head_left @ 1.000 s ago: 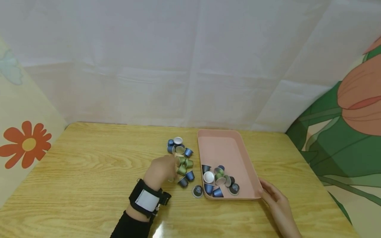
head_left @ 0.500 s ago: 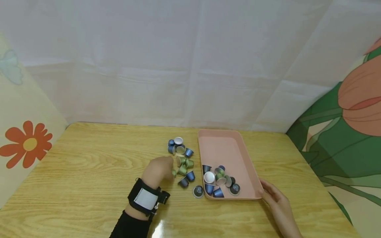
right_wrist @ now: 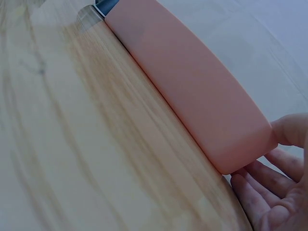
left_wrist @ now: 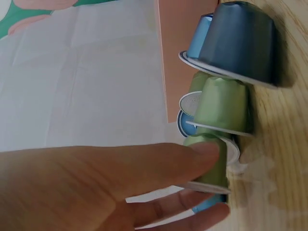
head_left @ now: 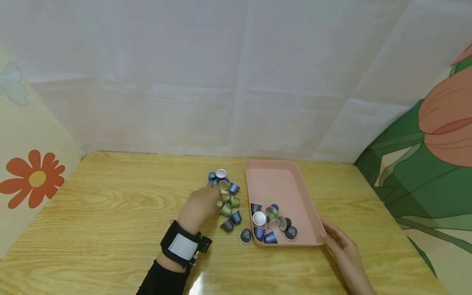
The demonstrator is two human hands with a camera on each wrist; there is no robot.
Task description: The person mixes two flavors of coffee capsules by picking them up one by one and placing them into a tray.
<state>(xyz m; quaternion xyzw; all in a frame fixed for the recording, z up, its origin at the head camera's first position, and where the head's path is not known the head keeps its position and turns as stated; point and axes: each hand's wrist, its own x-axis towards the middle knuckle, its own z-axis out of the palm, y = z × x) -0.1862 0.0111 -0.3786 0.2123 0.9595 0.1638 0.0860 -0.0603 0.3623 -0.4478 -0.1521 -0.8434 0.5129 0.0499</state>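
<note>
Left hand [head_left: 200, 205]: pinches small green cup-shaped capsule [left_wrist: 217, 174], beside other green capsules [head_left: 234, 202] on wood-grain counter [head_left: 110, 196] | Right hand [head_left: 343, 250]: grips near right corner of shallow pink rectangular tray [head_left: 280, 186], which holds blue, green and dark capsules [head_left: 259, 234]

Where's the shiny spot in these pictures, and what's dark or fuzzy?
Head view: white glare on the table, beside the black sleeve; left wrist view: a shadow by the dark blue capsule; right wrist view: dim, the table blurry beside the pink tray.

Soft light, glare on the tabletop [head_left: 110, 221]
</note>
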